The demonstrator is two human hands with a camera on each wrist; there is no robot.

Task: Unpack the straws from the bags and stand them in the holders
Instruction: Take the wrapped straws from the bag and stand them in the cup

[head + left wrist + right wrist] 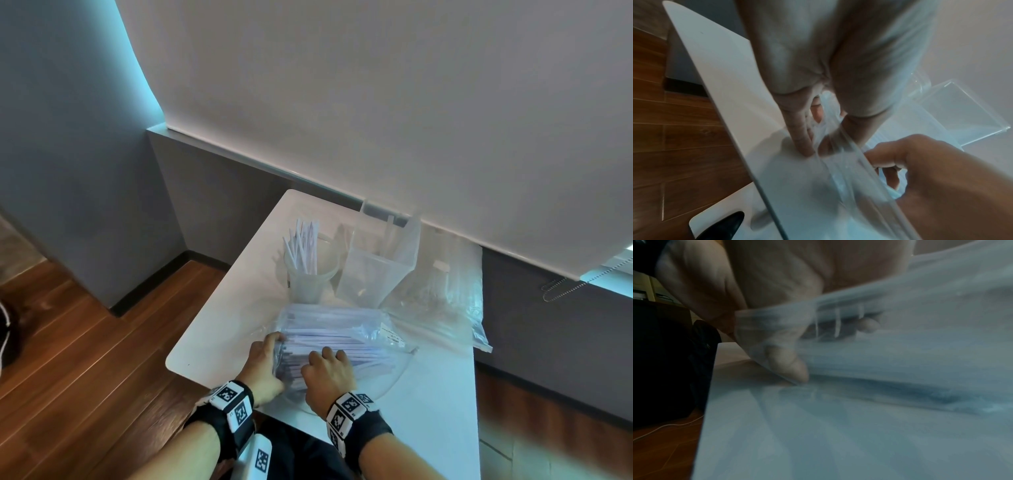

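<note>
A clear plastic bag full of white straws (342,337) lies on the white table (219,329) in front of me. My left hand (265,359) grips the bag's left end; in the left wrist view its fingers (801,138) pinch the clear film (830,123). My right hand (327,371) holds the bag's near edge, thumb and fingers (789,365) curled round the plastic (900,353). Behind the bag stand a round clear cup (310,277) with several straws in it and a square clear holder (375,270), which looks almost empty.
A second, flatter clear bag (448,291) lies at the right rear of the table, against the wall ledge. The table's left edge drops to a wooden floor (85,342). A dark bag and a white cable lie on the floor (663,369).
</note>
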